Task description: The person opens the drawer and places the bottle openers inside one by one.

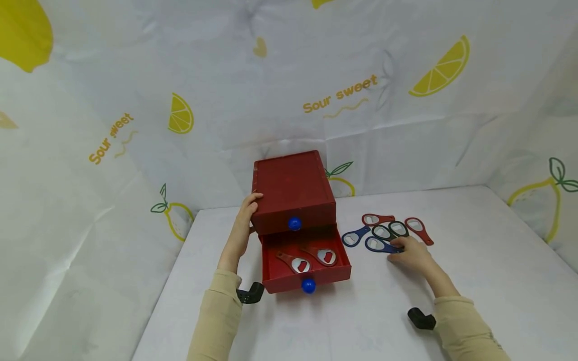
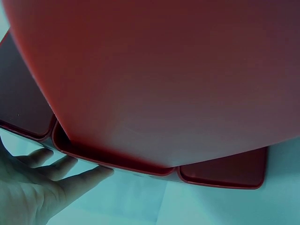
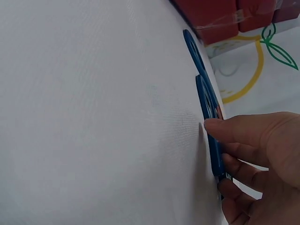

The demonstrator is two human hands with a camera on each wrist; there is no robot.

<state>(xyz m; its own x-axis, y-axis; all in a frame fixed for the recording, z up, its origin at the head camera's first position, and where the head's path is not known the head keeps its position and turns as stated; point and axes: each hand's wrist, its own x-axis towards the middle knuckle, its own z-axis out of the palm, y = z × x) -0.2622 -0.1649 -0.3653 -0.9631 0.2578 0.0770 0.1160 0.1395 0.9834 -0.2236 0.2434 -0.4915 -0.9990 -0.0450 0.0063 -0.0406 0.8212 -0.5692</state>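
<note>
My left hand rests against the left side of a red two-drawer cabinet, its fingers fairly straight along the wall in the left wrist view. The lower drawer is pulled out, and two red bottle openers lie inside it. On the table to the right, my right hand pinches the handle end of a blue bottle opener between thumb and fingers. Around it lie another blue bottle opener, two dark ones and two red ones.
Blue round knobs stick out from both drawer fronts. The upper drawer is closed. White cloth with lemon prints hangs behind the white table. A black wrist device sits at the right sleeve.
</note>
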